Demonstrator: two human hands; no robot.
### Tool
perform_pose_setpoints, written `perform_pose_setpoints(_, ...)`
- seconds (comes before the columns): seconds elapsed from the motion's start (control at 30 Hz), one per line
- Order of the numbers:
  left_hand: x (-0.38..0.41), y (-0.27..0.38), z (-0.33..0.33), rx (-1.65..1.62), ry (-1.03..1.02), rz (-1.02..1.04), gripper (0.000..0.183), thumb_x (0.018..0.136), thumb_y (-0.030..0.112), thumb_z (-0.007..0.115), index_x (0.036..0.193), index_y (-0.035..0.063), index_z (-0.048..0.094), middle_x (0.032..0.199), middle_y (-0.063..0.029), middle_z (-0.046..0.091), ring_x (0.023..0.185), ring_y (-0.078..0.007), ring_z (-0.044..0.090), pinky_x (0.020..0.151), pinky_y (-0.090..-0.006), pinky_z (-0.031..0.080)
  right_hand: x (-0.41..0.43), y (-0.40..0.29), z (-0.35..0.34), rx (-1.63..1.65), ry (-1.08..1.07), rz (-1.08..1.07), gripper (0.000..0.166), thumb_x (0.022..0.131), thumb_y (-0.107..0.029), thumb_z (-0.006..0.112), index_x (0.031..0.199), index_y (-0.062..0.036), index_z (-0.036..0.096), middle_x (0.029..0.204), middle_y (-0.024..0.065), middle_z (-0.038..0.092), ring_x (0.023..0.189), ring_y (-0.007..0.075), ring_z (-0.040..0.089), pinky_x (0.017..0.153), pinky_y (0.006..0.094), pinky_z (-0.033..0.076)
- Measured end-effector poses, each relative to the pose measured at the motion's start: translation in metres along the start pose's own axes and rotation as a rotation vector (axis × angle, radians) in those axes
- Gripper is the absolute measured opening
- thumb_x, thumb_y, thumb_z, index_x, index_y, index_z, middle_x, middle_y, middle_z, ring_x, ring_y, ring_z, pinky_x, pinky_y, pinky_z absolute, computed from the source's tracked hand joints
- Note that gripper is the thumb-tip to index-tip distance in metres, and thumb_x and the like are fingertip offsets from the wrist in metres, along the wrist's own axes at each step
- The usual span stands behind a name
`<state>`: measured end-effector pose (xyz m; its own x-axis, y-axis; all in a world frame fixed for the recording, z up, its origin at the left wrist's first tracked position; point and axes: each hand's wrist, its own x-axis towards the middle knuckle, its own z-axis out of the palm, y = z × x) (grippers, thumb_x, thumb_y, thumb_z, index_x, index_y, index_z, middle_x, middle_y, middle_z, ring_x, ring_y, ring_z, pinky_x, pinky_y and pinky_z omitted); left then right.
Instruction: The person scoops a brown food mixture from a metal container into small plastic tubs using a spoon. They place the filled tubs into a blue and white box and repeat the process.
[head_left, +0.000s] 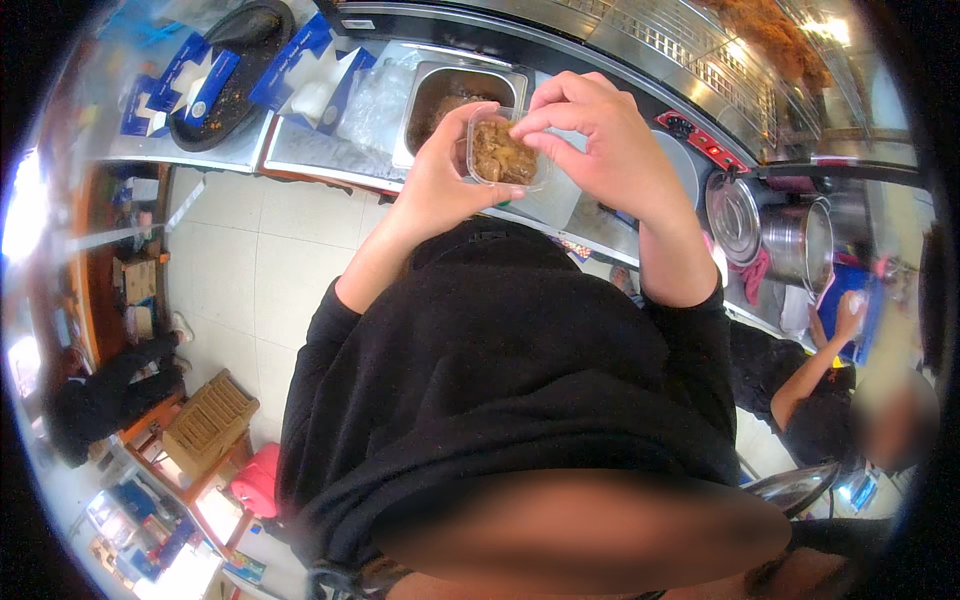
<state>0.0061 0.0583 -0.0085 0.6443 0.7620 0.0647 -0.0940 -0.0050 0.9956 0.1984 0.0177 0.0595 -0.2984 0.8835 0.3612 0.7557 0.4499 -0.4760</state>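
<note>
My left hand (450, 172) holds a small clear plastic tub (474, 161) by its sides. Brown, saucy food pieces (506, 154) fill it nearly to the rim. Over the tub's right side is my right hand (589, 131), thumb and fingertips close together at the food; whether they pinch a piece cannot be told. Just behind and left of the tub, a rectangular steel pan (521, 79) is set on the counter with dark brown food inside, partly hidden by my left hand. Clear plastic bags (379, 94) lie to the left of the pan.
Blue-and-white boxes (311, 79) and a dark oval tray (247, 75) stand at the counter's left. A glass-fronted metal cabinet runs behind, with a red control panel (701, 141). Right are a glass lid (733, 217) and steel pot (795, 244). Another person (806, 397) works at far right.
</note>
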Motion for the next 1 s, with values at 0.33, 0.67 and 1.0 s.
perform_pose_setpoints(0.33, -0.005, -0.003, -0.03, 0.03, 0.121, 0.044, 0.081, 0.058, 0.002, 0.081, 0.127, 0.0026, 0.038, 0.119, -0.011, 0.05, 0.113, -0.0205, 0.049, 0.095, -0.034, 0.042, -0.091, 0.065, 0.131, -0.228, -0.147, 0.632, 0.073, 0.066, -0.034, 0.073, 0.127, -0.0093, 0.043, 0.116, 0.0119, 0.055, 0.108, 0.0304, 0.052, 0.088, 0.0431, 0.04)
perform_pose_setpoints(0.67, 0.0, 0.002, -0.031, 0.115, 0.092, 0.047, 0.084, 0.058, 0.003, 0.081, 0.129, 0.0021, 0.037, 0.12, -0.0117, 0.05, 0.113, -0.0208, 0.048, 0.096, -0.0341, 0.041, -0.098, 0.059, 0.143, -0.311, -0.076, 0.642, 0.08, 0.061, -0.027, 0.075, 0.13, -0.0129, 0.038, 0.119, 0.0109, 0.052, 0.105, 0.03, 0.051, 0.084, 0.0459, 0.038)
perform_pose_setpoints(1.0, -0.001, 0.004, -0.02, 0.208, 0.055, 0.059, 0.081, 0.06, 0.001, 0.08, 0.127, 0.0018, 0.036, 0.122, -0.011, 0.047, 0.114, -0.0192, 0.048, 0.097, -0.0333, 0.041, -0.106, 0.058, 0.136, -0.364, -0.139, 0.655, 0.083, 0.061, -0.027, 0.075, 0.132, -0.0118, 0.036, 0.128, 0.0118, 0.043, 0.109, 0.0322, 0.045, 0.086, 0.0485, 0.036)
